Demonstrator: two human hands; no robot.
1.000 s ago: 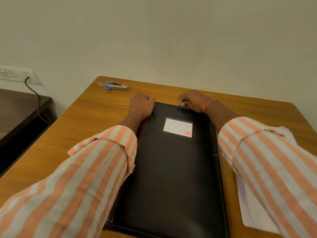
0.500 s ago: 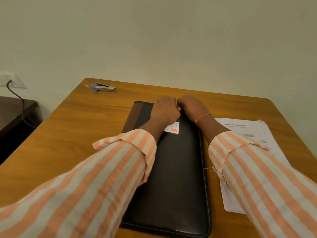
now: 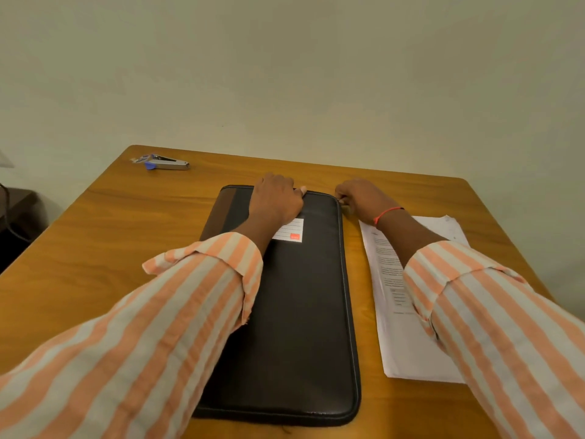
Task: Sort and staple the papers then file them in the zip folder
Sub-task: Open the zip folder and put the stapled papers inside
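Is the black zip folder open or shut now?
Shut: the zip folder lies flat, cover down, under the left hand. Whether its zip is undone, I cannot tell.

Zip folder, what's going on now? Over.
Left hand rests on zip folder. Right hand pinches its far right corner. Papers beside it, outside. Nothing in the way.
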